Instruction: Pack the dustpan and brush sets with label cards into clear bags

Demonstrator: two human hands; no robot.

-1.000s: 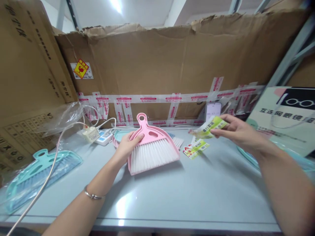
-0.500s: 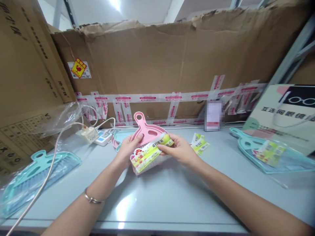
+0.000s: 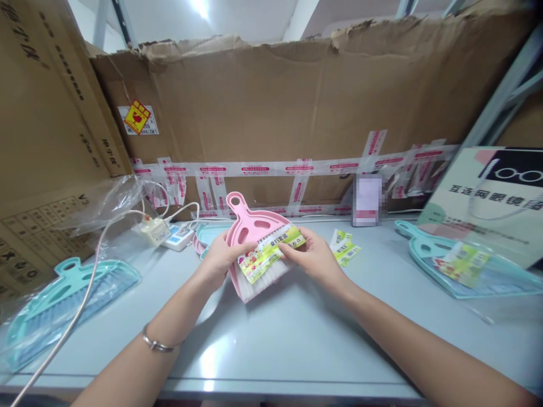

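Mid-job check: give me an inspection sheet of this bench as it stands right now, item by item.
Surface: grey table, glossy, with light glare near the front edge.
Job's things: pink dustpan set held tilted; label card lying across its white bristles.
Clutter: spare cards by the right hand; bagged teal set at left; second teal set, carrying a card, at right.
Grippers: left hand grips the pink dustpan set's side; right hand pinches the label card's end.
Cables: white cable runs from the power strip across the bagged teal set to the front edge.
Surroundings: taped cardboard wall behind; printed board at right.
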